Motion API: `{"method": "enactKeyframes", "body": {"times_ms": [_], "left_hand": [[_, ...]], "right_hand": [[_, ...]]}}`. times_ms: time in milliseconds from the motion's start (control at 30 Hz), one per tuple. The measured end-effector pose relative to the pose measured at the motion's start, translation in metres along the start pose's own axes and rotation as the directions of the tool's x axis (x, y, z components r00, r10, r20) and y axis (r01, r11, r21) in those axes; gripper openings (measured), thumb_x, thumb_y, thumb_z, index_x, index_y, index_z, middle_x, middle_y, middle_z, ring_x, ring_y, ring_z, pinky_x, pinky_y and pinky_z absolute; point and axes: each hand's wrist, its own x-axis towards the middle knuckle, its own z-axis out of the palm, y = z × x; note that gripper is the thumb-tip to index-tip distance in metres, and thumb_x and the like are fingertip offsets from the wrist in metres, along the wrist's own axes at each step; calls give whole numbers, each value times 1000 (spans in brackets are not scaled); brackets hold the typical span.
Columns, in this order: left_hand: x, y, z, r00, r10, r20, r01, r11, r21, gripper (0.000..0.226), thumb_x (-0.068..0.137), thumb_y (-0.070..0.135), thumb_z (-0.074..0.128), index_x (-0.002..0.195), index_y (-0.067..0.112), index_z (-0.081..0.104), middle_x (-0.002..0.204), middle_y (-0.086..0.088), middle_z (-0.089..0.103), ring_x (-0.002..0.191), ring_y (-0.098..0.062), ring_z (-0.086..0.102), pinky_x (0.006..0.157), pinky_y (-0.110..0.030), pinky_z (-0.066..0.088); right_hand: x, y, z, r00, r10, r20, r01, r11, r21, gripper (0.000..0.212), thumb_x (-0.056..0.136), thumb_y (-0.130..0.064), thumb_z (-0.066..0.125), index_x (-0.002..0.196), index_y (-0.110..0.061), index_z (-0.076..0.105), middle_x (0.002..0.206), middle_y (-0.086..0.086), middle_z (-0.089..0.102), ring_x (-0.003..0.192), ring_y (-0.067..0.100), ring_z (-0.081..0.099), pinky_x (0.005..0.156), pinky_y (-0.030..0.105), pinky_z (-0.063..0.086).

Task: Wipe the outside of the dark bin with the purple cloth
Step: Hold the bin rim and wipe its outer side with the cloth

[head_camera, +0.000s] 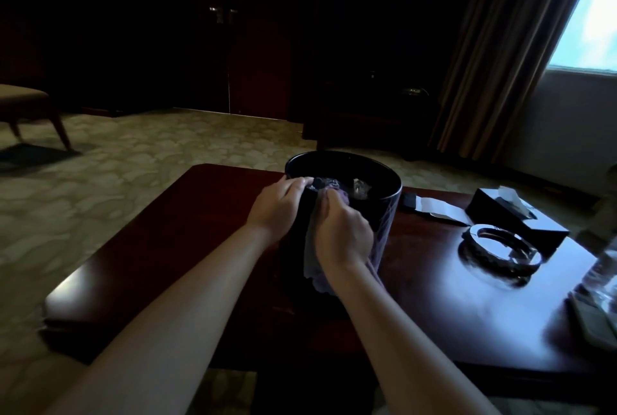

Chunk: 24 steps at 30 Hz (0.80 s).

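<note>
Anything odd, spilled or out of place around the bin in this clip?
Only that the dark bin stands on the wooden table, not the floor. It is upright; crumpled contents stay inside. Nothing looks spilled, though the scene is dim.

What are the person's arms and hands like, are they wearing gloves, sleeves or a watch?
Both forearms are bare for all that shows, with no sleeve in view. The left hand and the right hand wear no gloves, and no watch, bracelet or ring shows. The dim light hides finer detail.
</note>
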Motion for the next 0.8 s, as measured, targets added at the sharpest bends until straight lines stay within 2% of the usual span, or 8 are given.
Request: {"method": "enactKeyframes", "body": {"times_ms": [100,200,300,400,567,633,700,800], "left_hand": [[2,-1,-1,1000,16,24,-17,999,52,48,89,43,31,121,25,63,130,5,58,124,-7,44,93,-22,31],[-1,-3,1,998,57,26,-59,994,96,49,89,44,29,118,26,64,129,8,58,129,-7,40,97,-22,30],[-7,-6,7,994,103,-24,-100,990,94,51,89,44,28,118,23,64,129,10,59,133,-9,37,104,-24,28],[-9,-4,12,989,119,-86,-110,988,107,44,92,39,31,114,21,66,124,9,61,128,-9,45,98,-22,32],[-7,-3,10,990,118,-82,-105,983,148,49,88,41,28,113,21,66,123,8,62,120,-9,51,98,-27,38],[-7,-4,9,989,121,-85,-109,985,135,49,88,41,29,112,22,66,123,8,62,120,-9,51,99,-29,38],[-7,-6,10,989,117,-93,-105,987,120,48,88,43,29,111,24,66,123,9,62,121,-9,51,101,-29,38],[-8,-8,13,988,124,-96,-114,988,107,42,90,43,30,106,29,66,123,13,61,126,-12,47,105,-38,38]], "right_hand": [[2,-8,5,998,-55,40,56,998,-18,39,101,-17,34,140,-20,41,111,7,69,101,25,66,66,28,38],[2,8,-3,998,-68,8,68,997,-33,35,104,-29,31,135,-26,48,103,6,71,94,26,67,63,29,38],[-2,32,-18,995,87,-42,-83,992,92,34,103,-39,31,126,-34,56,101,4,72,93,28,67,62,27,35],[-3,30,-17,982,187,-34,-178,967,184,33,104,-37,31,122,-32,58,101,6,72,93,28,67,62,24,31],[-7,3,4,999,53,-1,-52,986,158,36,104,-35,25,129,-27,51,96,7,72,87,28,69,62,29,43],[-6,11,-1,1000,28,-11,-27,992,127,37,105,-35,26,131,-30,51,95,6,72,86,27,69,61,29,43],[-6,26,-10,996,87,-32,-82,986,142,36,105,-36,28,130,-34,53,98,5,73,89,26,69,60,25,37],[-4,45,-17,962,268,-46,-246,929,278,34,104,-37,32,131,-37,53,109,7,71,100,28,66,67,24,34]]}}
